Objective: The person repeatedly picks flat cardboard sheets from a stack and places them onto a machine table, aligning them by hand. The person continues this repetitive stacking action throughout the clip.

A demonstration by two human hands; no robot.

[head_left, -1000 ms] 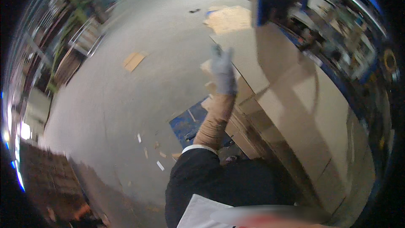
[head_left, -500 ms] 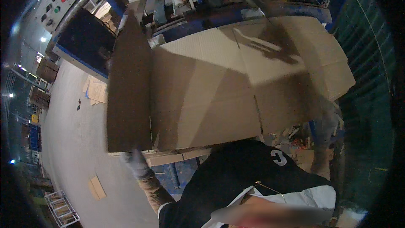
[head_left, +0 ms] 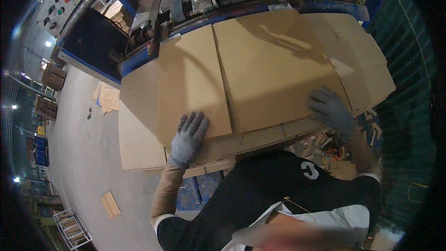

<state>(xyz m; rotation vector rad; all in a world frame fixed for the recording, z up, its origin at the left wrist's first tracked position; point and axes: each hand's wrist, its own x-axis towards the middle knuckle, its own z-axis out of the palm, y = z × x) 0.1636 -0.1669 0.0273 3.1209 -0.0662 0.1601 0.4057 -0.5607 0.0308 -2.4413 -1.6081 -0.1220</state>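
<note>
Corrugated brown cardboard sheets, big flat die-cut blanks w/ score lines (head_left: pixel 260 65), lie stacked across centre frame, spreading from approx 9 to 3 o'clock. Stack sits on lower, wider brown cardboard layers (head_left: pixel 139 144) that stick out at 8 o'clock; can't tell what carries them underneath.

Left hand in grey knit glove (head_left: pixel 188 137) lies flat, fingers spread, palm down on near edge of top sheet at approx 7 o'clock from stack centre. Grip open, pressing, not pinching anything. Right hand in same grey glove (head_left: pixel 331 109) rests on near right part of sheet at approx 4 o'clock, fingers curved loosely over surface; also no closed grip, just contact.

Blue metal machine w/ rollers & guides (head_left: pixel 200 0) runs along far edge at 12 o'clock, touching or just beside sheets' far side. Grey concrete floor (head_left: pixel 79 158) at 8–9 o'clock w/ small loose cardboard offcuts (head_left: pixel 110 204).

Judgement: step looks like squaring or sliding top blank. To do it well, keep both palms flat & wide apart, push evenly so sheet doesn't skew, keep near edges flush w/ layer below, fingertips off the far machine side.
</note>
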